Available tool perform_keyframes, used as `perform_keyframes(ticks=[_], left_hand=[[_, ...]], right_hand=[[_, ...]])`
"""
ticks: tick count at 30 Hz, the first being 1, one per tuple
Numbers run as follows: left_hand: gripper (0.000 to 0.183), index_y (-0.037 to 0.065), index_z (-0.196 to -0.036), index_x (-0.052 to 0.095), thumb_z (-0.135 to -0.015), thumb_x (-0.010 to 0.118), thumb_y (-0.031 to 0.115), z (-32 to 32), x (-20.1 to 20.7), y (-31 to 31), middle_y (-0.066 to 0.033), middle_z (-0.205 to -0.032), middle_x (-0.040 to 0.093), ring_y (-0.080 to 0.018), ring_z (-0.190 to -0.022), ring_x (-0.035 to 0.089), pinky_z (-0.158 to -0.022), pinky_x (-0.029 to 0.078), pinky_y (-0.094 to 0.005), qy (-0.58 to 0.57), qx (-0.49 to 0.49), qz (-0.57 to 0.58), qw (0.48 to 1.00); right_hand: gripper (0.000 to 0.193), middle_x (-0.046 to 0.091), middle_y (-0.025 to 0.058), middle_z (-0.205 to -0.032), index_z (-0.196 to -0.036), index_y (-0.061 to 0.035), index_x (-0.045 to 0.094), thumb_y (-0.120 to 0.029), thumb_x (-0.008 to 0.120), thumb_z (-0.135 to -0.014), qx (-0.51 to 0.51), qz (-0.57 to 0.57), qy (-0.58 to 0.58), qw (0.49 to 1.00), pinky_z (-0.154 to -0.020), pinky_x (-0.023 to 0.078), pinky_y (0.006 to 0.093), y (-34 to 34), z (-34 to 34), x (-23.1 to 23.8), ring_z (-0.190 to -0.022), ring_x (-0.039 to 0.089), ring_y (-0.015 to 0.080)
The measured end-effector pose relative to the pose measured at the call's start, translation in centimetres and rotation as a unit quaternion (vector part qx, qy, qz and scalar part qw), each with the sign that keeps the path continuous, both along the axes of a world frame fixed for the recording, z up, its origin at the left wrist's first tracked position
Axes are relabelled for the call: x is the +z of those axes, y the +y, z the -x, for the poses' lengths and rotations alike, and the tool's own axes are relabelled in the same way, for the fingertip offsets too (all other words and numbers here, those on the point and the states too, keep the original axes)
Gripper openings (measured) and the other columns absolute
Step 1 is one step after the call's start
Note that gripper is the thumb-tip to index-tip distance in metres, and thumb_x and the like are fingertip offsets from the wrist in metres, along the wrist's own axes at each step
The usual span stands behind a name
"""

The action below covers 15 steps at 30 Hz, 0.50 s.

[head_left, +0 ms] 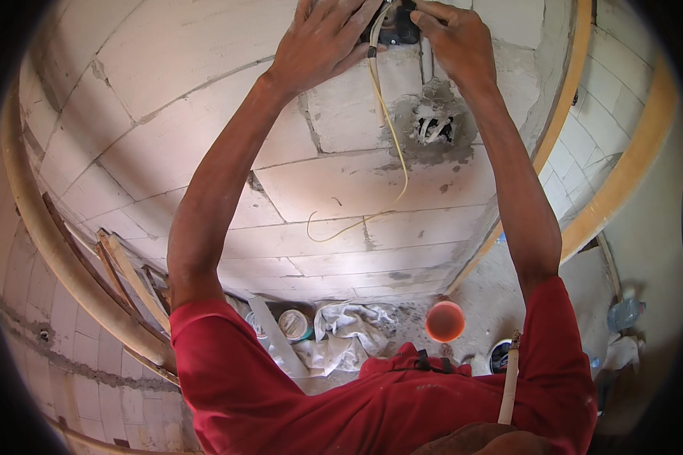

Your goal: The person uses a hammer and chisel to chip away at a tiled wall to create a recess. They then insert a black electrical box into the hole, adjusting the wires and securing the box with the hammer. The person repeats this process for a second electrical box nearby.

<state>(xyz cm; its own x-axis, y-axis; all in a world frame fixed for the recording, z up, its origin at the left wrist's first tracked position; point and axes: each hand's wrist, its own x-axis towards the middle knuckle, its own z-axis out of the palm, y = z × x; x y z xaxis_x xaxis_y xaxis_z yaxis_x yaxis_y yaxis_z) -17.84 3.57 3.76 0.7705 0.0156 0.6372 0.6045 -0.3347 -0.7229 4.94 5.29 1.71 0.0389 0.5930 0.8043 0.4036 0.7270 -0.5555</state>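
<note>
Both my arms reach up to a white block wall [205,91]. My left hand [320,39] rests with spread fingers against the wall beside a dark wall box [395,29] at the top edge. My right hand [451,36] pinches at the right side of that box. A thin yellow-white wire [391,129] hangs from the box, runs down the wall and curls at its lower end. Below the box a second hole [435,129] in grey mortar holds white wire ends. What my right fingers hold is too small to tell.
On the floor below lie an orange bucket [444,321], a crumpled white cloth [350,334], a tape roll [294,324], a plastic bottle [626,312] and wooden slats [129,277] leaning at the left. A wooden tool handle [508,379] sticks out at my waist. A wooden door frame [569,83] borders the wall's right.
</note>
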Motion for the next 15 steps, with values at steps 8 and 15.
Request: perform_keyframes(ticks=[8, 15], left_hand=[[0.077, -0.005, -0.142, 0.049, -0.075, 0.077, 0.020, -0.6, 0.2, 0.4, -0.0230, -0.140, 0.053, -0.0414, -0.131, 0.050, -0.115, 0.039, -0.0564, 0.012, -0.036, -0.042, 0.998], [0.083, -0.005, -0.146, 0.044, -0.077, 0.079, 0.026, -0.8, 0.3, -0.6, -0.0240, -0.142, 0.051, -0.0425, -0.134, 0.048, -0.117, 0.037, -0.0569, 0.000, -0.024, 0.017, 1.000]], right_hand=[[0.022, 0.072, 0.0104, -0.072, -0.104, 0.0017, 0.075, -0.017, 0.071, -0.092, 0.068, 0.091, -0.059, 0.992, -0.065, 0.054, 0.0321, -0.8, -2.3, 2.1, -0.071, 0.070, 0.0161], [0.028, 0.070, 0.0083, -0.069, -0.088, 0.0051, 0.071, -0.022, 0.072, -0.094, 0.119, 0.082, 0.023, 0.989, -0.060, 0.054, 0.0289, -0.4, -2.1, 0.6, -0.063, 0.067, 0.0133]])
